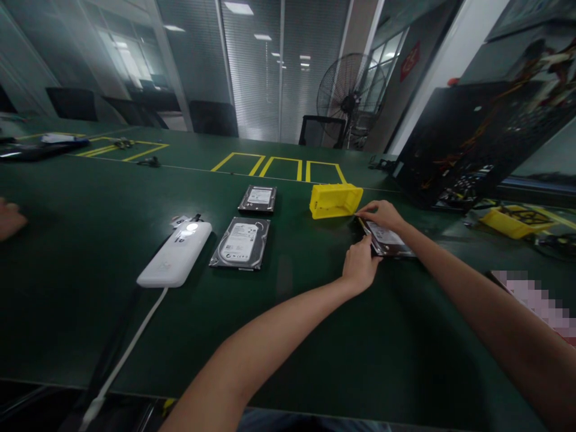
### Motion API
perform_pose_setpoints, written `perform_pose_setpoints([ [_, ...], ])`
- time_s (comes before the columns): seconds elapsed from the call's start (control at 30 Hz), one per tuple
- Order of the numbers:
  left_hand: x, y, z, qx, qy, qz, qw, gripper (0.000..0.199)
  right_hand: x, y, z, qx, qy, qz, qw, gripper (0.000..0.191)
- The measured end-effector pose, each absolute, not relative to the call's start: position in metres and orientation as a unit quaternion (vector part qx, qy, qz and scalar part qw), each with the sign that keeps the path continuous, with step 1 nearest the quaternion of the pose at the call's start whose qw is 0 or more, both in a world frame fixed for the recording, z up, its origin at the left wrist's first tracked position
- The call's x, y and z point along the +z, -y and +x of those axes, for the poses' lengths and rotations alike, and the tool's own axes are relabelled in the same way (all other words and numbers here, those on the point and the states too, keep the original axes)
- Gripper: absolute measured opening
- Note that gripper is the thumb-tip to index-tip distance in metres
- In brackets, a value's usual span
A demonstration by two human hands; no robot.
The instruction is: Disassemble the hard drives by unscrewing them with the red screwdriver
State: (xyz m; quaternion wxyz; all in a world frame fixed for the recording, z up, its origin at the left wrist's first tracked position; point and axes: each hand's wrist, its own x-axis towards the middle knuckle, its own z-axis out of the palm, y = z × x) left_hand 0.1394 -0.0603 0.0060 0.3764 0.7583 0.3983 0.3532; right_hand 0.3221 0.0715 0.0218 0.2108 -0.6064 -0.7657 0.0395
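Observation:
My left hand [360, 264] grips the near left edge of a hard drive [387, 239] on the green table, its fingers closed on the edge. My right hand [383, 215] reaches over the drive's far left corner with thumb and fingers pinched together; whatever is between the fingertips is too small to make out. The drive's label faces up, and the right forearm hides part of it. Just beyond and to the left stands a yellow bin [335, 201], tipped on its side with its opening facing me. Two more drives, a smaller one [258, 198] and a larger one [241, 243], lie label up to the left.
A white power bank [176, 255] with a cable lies at the left on the green table [315, 348]. Another person's hand [9, 219] shows at the left edge. An open computer case [468, 138] and a yellow tray [515, 222] are at the right.

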Motion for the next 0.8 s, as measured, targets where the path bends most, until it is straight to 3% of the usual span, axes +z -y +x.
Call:
perform_pose_setpoints([
  [0.8,0.000,0.060,0.141,0.368,-0.406,0.770,0.326,0.048,0.035,-0.072,0.326,0.125,0.826,-0.509,0.207,0.027],
])
